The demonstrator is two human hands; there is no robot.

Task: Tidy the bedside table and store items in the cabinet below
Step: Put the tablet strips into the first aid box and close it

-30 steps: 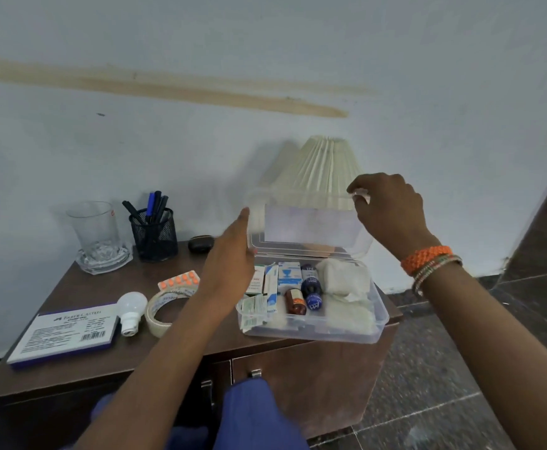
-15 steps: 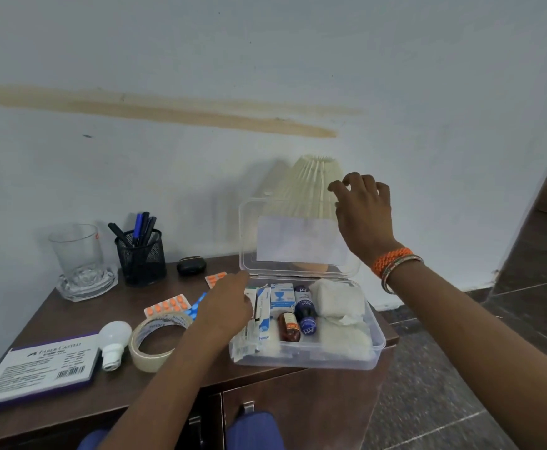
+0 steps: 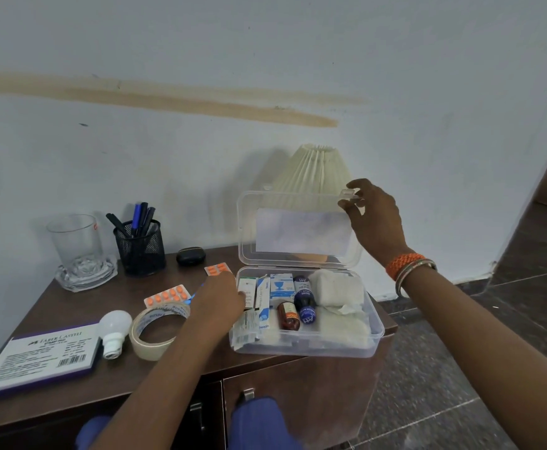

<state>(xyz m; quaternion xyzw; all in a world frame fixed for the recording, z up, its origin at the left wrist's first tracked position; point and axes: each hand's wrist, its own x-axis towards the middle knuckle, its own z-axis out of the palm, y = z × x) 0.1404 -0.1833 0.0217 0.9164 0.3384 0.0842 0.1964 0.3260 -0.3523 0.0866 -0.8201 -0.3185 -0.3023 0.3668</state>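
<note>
1. Cabinet doors [image 3: 298, 414] below the desk [image 3: 80, 300] are seen shut, with the person's blue-clad knees in front of them; nothing is judged to have been stored yet.
2. Near the front left edge of the desk a Faber-Castell box [image 3: 38, 358] is laid flat, with a white light bulb [image 3: 113, 329] just beside it and a roll of tape [image 3: 158, 329] next to that.
3. The left hand [image 3: 217, 297] has been lowered since a second ago, from the lid's left edge to the desk beside the clear plastic first-aid box [image 3: 308, 345]. It is held over a blue item between two orange blister packs [image 3: 167, 295]; whether its fingers grip anything cannot be told, as they are hidden under the back of the hand.
4. The box base, at the right front of the desk, is packed with small cartons, two small bottles [image 3: 304, 300] and gauze rolls [image 3: 335, 287].
5. The lid [image 3: 298, 228] is stood upright and is now steadied by the right hand [image 3: 373, 219] alone, its fingers [image 3: 356, 185] pinching the latch tab at the top right corner.
6. This change is judged to mean that loose medicines are about to be gathered into the box before it is closed.
7. Farther back a black mesh pen holder [image 3: 140, 248], a glass [image 3: 77, 245], a small black case [image 3: 191, 255] and a pleated lamp [image 3: 314, 170] are set by the wall.
</note>
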